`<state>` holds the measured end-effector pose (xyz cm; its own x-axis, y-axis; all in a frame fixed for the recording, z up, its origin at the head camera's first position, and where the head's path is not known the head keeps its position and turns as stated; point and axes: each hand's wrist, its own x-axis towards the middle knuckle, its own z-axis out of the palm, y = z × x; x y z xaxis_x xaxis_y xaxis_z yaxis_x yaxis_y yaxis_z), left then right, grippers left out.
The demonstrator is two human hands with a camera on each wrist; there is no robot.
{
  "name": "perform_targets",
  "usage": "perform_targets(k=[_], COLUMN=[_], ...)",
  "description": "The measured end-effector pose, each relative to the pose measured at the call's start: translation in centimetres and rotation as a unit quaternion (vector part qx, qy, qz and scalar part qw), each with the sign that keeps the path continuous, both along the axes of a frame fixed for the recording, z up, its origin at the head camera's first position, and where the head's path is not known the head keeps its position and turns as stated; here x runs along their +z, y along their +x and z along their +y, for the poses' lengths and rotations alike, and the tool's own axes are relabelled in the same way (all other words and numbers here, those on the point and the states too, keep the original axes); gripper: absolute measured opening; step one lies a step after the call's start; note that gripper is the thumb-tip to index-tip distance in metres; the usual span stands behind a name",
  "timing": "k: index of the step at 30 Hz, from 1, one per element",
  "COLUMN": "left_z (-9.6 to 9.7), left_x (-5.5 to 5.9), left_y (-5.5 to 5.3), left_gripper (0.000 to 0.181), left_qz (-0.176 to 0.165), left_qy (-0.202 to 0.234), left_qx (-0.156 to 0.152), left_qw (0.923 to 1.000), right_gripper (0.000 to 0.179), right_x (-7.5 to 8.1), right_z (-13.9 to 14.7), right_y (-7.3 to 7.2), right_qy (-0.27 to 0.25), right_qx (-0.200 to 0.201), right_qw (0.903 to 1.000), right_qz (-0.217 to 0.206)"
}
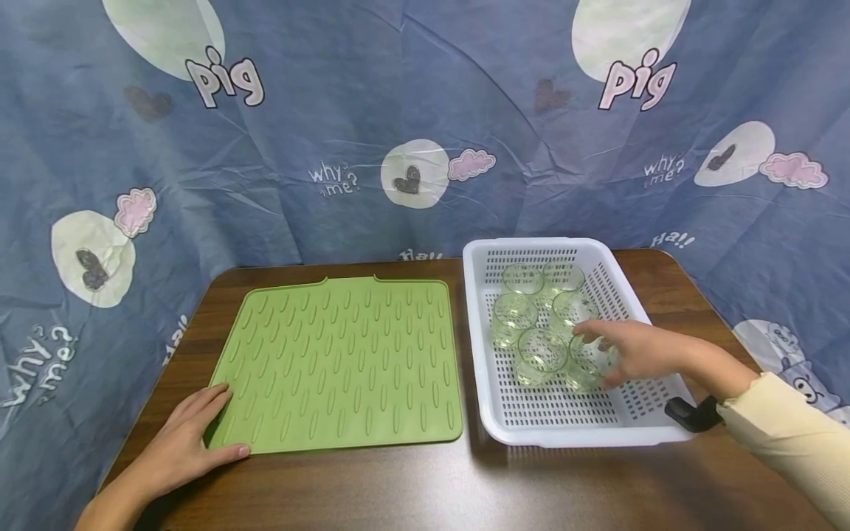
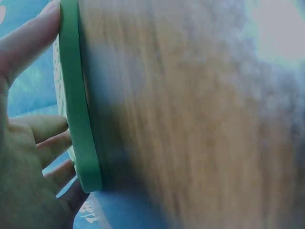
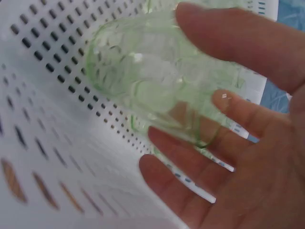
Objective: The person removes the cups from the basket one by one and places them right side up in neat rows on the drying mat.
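A green drying mat (image 1: 345, 361) with raised oval ridges lies on the left of the table. My left hand (image 1: 189, 446) rests at its near left corner, thumb at the front edge and fingers along the left side. On the right, a white perforated plastic basket (image 1: 486, 391) holds several clear green-tinted glasses (image 1: 514, 313), upright in rows. My right hand (image 1: 634, 350) reaches over the nearest right glass (image 1: 583, 375). In the right wrist view, the thumb and spread fingers straddle that glass (image 3: 143, 71) near its rim, the fingers fairly straight.
The dark brown wooden table (image 1: 372, 487) shows in front of the mat and basket. A blue patterned cloth (image 1: 358, 96) hangs behind and at both sides. A black strap piece (image 1: 693, 413) at my right wrist overlaps the basket's near right corner.
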<state>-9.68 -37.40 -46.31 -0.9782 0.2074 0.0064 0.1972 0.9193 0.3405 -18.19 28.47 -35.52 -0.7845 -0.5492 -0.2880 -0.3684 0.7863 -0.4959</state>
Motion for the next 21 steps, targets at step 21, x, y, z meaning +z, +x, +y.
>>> perform_targets(k=[21], left_z=[0.2], left_x=[0.1], left_y=[-0.1], left_gripper=[0.102], left_qz=[-0.004], left_qy=[-0.002], left_qx=[-0.001], left_qw=[1.0], right_gripper=[0.086], right_x=[1.8], right_z=[1.0], right_y=[0.2], right_qy=[-0.077], right_qx=[-0.05], right_qw=[0.9917], right_qz=[0.09])
